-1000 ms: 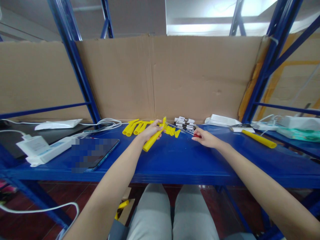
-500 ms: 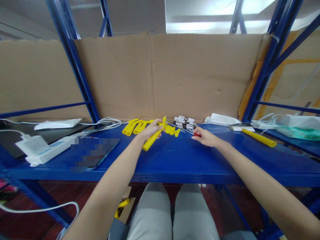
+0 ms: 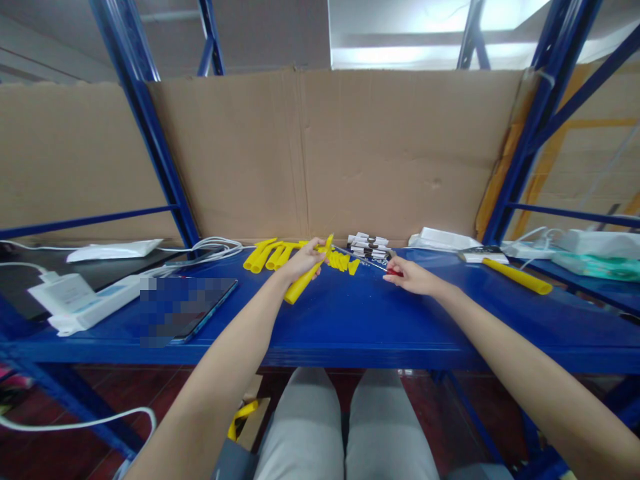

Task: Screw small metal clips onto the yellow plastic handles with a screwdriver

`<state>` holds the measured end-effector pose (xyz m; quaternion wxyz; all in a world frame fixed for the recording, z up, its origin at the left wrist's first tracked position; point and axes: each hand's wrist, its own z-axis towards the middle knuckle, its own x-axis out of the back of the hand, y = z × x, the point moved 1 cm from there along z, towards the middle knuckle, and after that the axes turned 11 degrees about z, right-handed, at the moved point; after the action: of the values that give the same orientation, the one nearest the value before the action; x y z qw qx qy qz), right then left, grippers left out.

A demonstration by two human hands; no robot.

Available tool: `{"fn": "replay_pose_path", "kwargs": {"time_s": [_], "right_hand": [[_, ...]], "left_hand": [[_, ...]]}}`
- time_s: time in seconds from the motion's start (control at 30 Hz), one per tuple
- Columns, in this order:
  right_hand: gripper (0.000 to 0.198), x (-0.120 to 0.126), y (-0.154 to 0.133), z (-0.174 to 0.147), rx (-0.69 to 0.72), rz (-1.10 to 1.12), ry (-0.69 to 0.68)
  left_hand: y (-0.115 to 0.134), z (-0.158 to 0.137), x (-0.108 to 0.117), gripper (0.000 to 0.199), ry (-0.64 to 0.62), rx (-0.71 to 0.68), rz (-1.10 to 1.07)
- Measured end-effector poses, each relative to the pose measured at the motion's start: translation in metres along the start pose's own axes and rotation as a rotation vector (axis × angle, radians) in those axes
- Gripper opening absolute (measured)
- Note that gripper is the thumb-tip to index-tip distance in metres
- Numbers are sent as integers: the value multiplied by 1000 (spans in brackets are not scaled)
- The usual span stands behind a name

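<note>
My left hand (image 3: pixel 306 261) is closed around a yellow tube (image 3: pixel 299 288), which slants up and away, its wide end toward me. In my right hand (image 3: pixel 413 276) is a red-handled tool with a long thin metal shaft, apparently a screwdriver (image 3: pixel 394 272). Its shaft points left, and the tip reaches the upper part of the tube near my left fingers; whether it touches is too small to tell. Small yellow cut pieces (image 3: pixel 343 261) lie in a row between my hands. Beyond my left hand several more yellow tubes (image 3: pixel 259 259) lie side by side.
White-and-black packets (image 3: pixel 369 245) lie by the cardboard wall (image 3: pixel 360 153). At left on the blue table (image 3: pixel 380 320) are a tablet (image 3: pixel 205 307) and a power strip (image 3: pixel 100 303). Another yellow tube (image 3: pixel 520 276) and a white package (image 3: pixel 444 239) lie at right. Blue posts flank the table.
The upper end of the yellow tube has shifted very slightly right and down. Both hands keep their hold in nearly the same place.
</note>
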<state>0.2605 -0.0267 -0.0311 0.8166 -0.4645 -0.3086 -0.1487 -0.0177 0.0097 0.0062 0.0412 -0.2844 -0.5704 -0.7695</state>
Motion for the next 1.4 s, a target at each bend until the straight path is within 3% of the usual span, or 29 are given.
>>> {"fn": "replay_pose_path", "kwargs": {"time_s": [0.23,0.53,0.77,0.9,1.1,1.23,1.4], "right_hand": [[33,-2,1,-1,-45,121,-64],[17,1,1,0,31,-253,72],[12,-3,-5,0,3,-255,51],[20,-2,-13,-1,-27,-323,17],[15,2,-15,-3,-75,-475,104],[13,1,-15,-2,-70,-441,132],[15,-6,-19,-4,-25,-391,49]], "left_hand": [[-1,0,-1,27,50,-12,13],[0,0,1,25,8,-6,-60],[4,-2,1,26,-8,65,-114],[3,-3,2,25,-4,61,-77],[3,-3,3,25,22,11,-2],[4,-4,3,23,48,15,22],[6,-4,5,22,59,11,19]]}}
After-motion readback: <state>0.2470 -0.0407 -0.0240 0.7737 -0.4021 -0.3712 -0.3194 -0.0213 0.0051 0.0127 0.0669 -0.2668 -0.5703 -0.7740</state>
